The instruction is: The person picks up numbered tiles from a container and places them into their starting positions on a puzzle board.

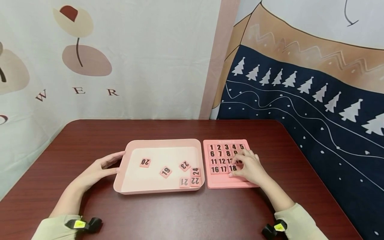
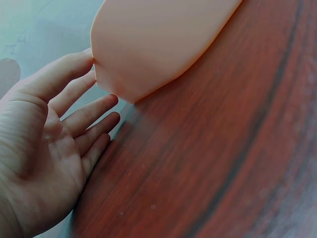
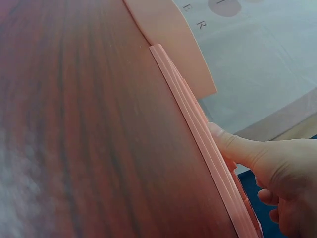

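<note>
My left hand (image 1: 100,168) is at the left side of the shallow pink tray (image 1: 121,173). Its fingertips touch the tray's rim, and the fingers are extended and spread in the left wrist view. Inside the tray lie several square number tiles, among them tile 20 (image 1: 145,162), tile 19 (image 1: 165,171) and tile 23 (image 1: 184,165). Over the pink number board (image 1: 220,181), my right hand (image 1: 250,168) has its thumb and index finger around the tile marked 18 (image 1: 232,168). That hand partly covers the right-hand columns. The right wrist view shows the thumb against the board but hides the tile.
Tiles 21 (image 1: 184,182), 22 (image 1: 195,181) and 24 (image 1: 195,171) cluster in the tray's lower right corner. Tray and board stand side by side with a narrow gap on the brown table (image 1: 192,213). Printed cloths (image 1: 150,66) hang behind the table.
</note>
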### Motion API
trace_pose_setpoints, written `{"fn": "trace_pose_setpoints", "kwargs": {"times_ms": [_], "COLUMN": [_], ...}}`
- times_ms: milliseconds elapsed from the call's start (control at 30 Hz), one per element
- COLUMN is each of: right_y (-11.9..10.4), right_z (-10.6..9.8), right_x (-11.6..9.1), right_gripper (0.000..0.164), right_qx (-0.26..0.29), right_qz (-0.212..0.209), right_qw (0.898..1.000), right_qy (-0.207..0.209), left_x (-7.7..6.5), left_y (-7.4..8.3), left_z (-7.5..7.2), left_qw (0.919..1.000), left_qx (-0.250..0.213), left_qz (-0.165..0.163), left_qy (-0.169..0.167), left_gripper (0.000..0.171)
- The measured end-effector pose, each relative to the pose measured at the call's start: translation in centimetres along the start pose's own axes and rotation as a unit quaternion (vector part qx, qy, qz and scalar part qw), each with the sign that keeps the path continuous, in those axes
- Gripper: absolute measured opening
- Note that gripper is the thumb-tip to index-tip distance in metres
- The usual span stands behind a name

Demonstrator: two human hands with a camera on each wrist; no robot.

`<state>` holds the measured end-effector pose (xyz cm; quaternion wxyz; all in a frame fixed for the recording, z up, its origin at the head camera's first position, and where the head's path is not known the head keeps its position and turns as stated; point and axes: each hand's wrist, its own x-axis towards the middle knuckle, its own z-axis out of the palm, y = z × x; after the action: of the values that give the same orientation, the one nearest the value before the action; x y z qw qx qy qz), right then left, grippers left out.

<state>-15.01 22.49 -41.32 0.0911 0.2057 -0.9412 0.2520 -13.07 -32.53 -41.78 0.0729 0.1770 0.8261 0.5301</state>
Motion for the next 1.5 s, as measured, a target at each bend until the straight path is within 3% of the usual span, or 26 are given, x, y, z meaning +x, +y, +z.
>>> {"fn": "trace_pose_setpoints", "kwargs": {"times_ms": [333, 733, 900, 1100, 1500], "right_y": [-0.1, -1.0, -3.3, -6.7, -12.1], "right_z": [0.1, -0.1, -0.1, 0.9, 4.9], "right_x": [0.0, 0.4, 1.4, 3.3, 7.7], "right_gripper": [0.04, 0.048, 0.052, 0.047, 0.043], "right_qx": [-0.012, -0.006, 0.026, 0.056, 0.039], "right_qz": [0.003, -0.035, -0.087, -0.124, -0.222], "right_qw": [1.0, 0.999, 0.996, 0.991, 0.972], "right_qy": [-0.007, 0.005, 0.016, -0.003, -0.066], "left_x": [0.0, 0.0, 0.0, 0.0, -0.1], "left_y": [0.1, -0.1, -0.1, -0.3, -0.1], "left_z": [0.0, 0.1, 0.1, 0.2, 0.1], "left_qw": [0.9999, 1.0, 1.0, 1.0, 1.0], "left_qx": [0.008, 0.001, 0.003, -0.001, 0.002], "left_qz": [-0.006, 0.002, 0.001, 0.001, -0.002], "left_qy": [0.003, 0.005, 0.005, 0.003, 0.008], "left_gripper": [0.058, 0.058, 0.058, 0.058, 0.058]}}
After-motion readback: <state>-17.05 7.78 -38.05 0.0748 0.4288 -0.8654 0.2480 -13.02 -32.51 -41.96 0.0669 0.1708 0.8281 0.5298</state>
